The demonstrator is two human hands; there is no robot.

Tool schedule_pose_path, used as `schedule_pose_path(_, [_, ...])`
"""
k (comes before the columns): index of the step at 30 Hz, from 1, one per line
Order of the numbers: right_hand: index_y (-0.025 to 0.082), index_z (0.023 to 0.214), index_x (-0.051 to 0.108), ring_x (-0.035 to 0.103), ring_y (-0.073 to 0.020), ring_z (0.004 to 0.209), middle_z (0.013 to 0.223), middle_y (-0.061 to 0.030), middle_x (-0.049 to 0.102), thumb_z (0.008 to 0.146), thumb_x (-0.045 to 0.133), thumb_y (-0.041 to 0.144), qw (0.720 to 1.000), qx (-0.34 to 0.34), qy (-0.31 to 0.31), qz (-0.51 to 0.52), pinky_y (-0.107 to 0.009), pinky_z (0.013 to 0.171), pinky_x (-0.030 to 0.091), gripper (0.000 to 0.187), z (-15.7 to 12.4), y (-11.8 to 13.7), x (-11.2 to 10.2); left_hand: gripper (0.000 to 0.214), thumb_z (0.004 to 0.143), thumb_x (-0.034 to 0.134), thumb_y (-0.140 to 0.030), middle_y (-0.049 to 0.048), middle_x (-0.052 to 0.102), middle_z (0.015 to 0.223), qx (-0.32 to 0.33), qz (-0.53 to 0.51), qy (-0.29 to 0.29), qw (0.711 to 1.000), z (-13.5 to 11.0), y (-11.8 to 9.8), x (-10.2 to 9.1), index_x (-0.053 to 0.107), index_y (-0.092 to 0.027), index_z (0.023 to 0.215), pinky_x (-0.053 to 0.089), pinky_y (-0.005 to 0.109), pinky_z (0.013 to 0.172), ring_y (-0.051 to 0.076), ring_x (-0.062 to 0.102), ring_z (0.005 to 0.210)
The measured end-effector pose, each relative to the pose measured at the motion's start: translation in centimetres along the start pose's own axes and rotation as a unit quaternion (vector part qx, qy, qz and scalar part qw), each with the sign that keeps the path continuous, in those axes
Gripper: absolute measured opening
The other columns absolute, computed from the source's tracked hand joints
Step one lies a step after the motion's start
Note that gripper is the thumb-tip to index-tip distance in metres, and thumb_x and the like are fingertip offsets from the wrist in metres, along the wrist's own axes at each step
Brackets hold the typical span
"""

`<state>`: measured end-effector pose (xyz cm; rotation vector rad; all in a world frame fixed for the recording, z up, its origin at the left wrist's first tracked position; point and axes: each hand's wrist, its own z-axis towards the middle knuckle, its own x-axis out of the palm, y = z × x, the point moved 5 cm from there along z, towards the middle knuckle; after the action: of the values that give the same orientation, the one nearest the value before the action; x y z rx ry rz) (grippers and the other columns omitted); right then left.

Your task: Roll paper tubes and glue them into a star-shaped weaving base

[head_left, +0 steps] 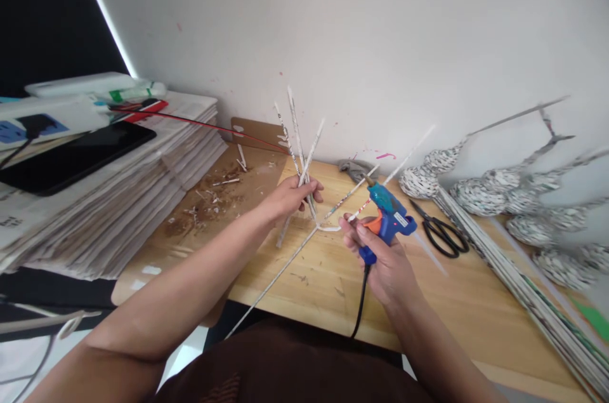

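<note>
My left hand point(295, 193) pinches a bundle of thin rolled-paper sticks point(294, 120), which fan upward from the fingers and cross one another. Some of the sticks also stretch down toward my lap and across to my right hand. In my right hand point(380, 257) is a blue glue gun point(387, 206) with an orange trigger, its nozzle pointing up and left. The fingertips of that hand also touch one of the paper sticks beside the gun. A black cord point(360, 311) hangs from the grip.
Black scissors point(442, 235) lie to the right, near woven paper gourds point(485, 190) and a bundle of long paper sticks point(514, 289). On the left, a newspaper stack point(190, 143) bears a phone point(80, 152) and a power strip point(52, 120). Paper scraps litter the cardboard point(257, 168).
</note>
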<state>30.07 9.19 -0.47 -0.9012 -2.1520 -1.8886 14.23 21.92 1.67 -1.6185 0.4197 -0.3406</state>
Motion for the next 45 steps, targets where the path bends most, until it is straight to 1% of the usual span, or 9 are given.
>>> schedule_pose_path(3, [0.022,0.085,0.068,0.067,-0.0258,0.104,0.102,-0.0041,0.073,0.069,0.080,0.026,1.000,-0.015,-0.008,0.005,-0.030,0.073,0.055,0.021,0.2,0.1,-0.2,0.036,0.087,0.050,-0.047,0.0026,0.059,0.077,0.039,0.070,-0.011,0.997,0.3,-0.2,-0.4,0.064,-0.016,0.094,0.040,0.023,0.055,0.013,0.053,0.067])
schedule_pose_path(6, [0.022,0.085,0.068,0.067,-0.0257,0.105,0.101,-0.0040,0.073,0.069,0.081,0.026,0.999,-0.024,-0.019,0.006,-0.029,0.073,0.055,0.020,0.4,0.1,-0.4,0.036,0.086,0.050,-0.049,0.0012,0.056,0.073,0.090,0.159,-0.040,0.982,0.6,-1.0,-0.8,0.064,-0.016,0.089,0.041,0.024,0.060,0.014,0.052,0.068])
schedule_pose_path(8, [0.022,0.085,0.069,0.066,-0.0259,0.106,0.102,-0.0040,0.073,0.069,0.081,0.026,0.999,-0.028,-0.020,0.007,-0.030,0.075,0.055,0.021,0.5,0.0,-0.5,0.035,0.086,0.051,-0.050,-0.0005,0.053,0.066,0.095,0.182,-0.046,0.978,0.8,-1.1,-1.0,0.061,-0.016,0.084,0.041,0.025,0.060,0.013,0.051,0.063])
schedule_pose_path(13, [0.022,0.083,0.069,0.067,-0.0261,0.104,0.098,-0.0025,0.073,0.066,0.082,0.026,0.999,-0.041,-0.033,0.000,-0.033,0.078,0.056,0.022,0.8,-0.2,-0.7,0.034,0.081,0.057,-0.051,-0.0046,0.046,0.057,0.043,0.147,-0.001,0.988,1.4,-0.3,-0.6,0.052,-0.018,0.073,0.037,0.022,0.047,0.010,0.043,0.048])
schedule_pose_path(18, [0.023,0.083,0.068,0.067,-0.0258,0.105,0.100,-0.0016,0.072,0.064,0.083,0.027,0.998,-0.038,-0.043,-0.011,-0.034,0.080,0.056,0.024,1.0,-0.5,-1.0,0.025,0.075,0.066,-0.040,-0.0050,0.051,0.055,0.045,0.157,-0.015,0.987,1.4,-0.3,-0.8,0.057,-0.017,0.078,0.035,0.021,0.048,0.008,0.041,0.047])
schedule_pose_path(29, [0.022,0.085,0.067,0.067,-0.0248,0.103,0.103,-0.0017,0.070,0.066,0.081,0.024,1.000,-0.011,-0.017,-0.012,-0.033,0.081,0.055,0.024,1.3,-1.5,-0.2,0.021,0.081,0.060,-0.037,-0.0010,0.058,0.062,0.103,0.196,-0.026,0.975,1.5,-0.4,-1.8,0.055,-0.017,0.078,0.042,0.025,0.060,0.012,0.056,0.056])
schedule_pose_path(36, [0.020,0.086,0.067,0.068,-0.0258,0.102,0.108,-0.0049,0.070,0.066,0.081,0.024,0.999,0.000,-0.029,-0.023,-0.035,0.081,0.056,0.025,1.4,-1.8,-0.4,0.017,0.085,0.056,-0.033,-0.0014,0.060,0.058,0.060,0.171,-0.015,0.983,1.5,0.3,-2.0,0.051,-0.017,0.080,0.039,0.020,0.051,0.010,0.056,0.049])
schedule_pose_path(41, [0.019,0.087,0.064,0.070,-0.0232,0.094,0.108,-0.0057,0.071,0.069,0.080,0.024,0.998,0.030,-0.056,-0.017,-0.027,0.070,0.057,0.025,-0.2,-1.8,-1.4,0.013,0.087,0.054,-0.029,-0.0019,0.062,0.058,0.041,0.174,-0.020,0.984,1.5,0.6,-2.1,0.051,-0.017,0.082,0.037,0.018,0.048,0.009,0.057,0.047])
schedule_pose_path(45, [0.020,0.089,0.060,0.071,-0.0171,0.068,0.091,-0.0041,0.072,0.072,0.077,0.026,0.997,0.029,-0.038,-0.062,-0.018,0.045,0.049,0.025,-2.2,-1.4,-2.0,0.013,0.087,0.055,-0.028,-0.0027,0.061,0.058,0.047,0.169,-0.019,0.984,1.7,0.8,-2.1,0.050,-0.017,0.081,0.040,0.019,0.051,0.011,0.063,0.053])
